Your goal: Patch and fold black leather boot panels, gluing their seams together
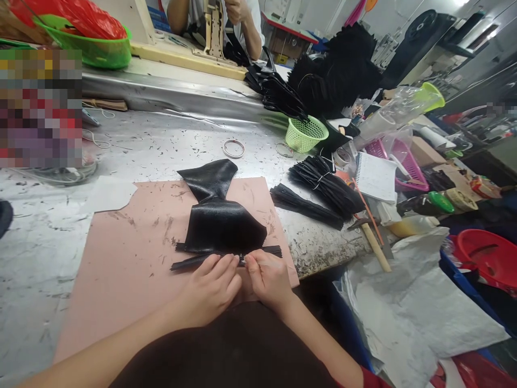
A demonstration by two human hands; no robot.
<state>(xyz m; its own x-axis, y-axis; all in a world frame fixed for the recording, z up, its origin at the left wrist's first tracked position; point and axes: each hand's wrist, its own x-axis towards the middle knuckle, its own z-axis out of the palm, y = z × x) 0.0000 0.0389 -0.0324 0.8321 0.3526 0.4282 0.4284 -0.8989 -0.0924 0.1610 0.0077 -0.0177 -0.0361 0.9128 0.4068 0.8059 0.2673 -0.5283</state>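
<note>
Black leather pieces (222,223) lie on a pinkish board (121,269) in front of me. Along their near edge runs a black zipper (188,263) with notched ends. My left hand (216,285) has its curled fingers pressed together on the zipper's near side. My right hand (269,275) pinches at the zipper just beside it, thumb against the fingers. A small pale glint shows between the two hands, too small to name. The fingers hide the middle of the zipper.
A tied bundle of black strips (323,180) lies at right, near a hammer (375,248) and a notebook (375,175). Metal rings (233,149) and a green basket (306,133) stand farther back. Across the bench a person (242,27) works at a machine.
</note>
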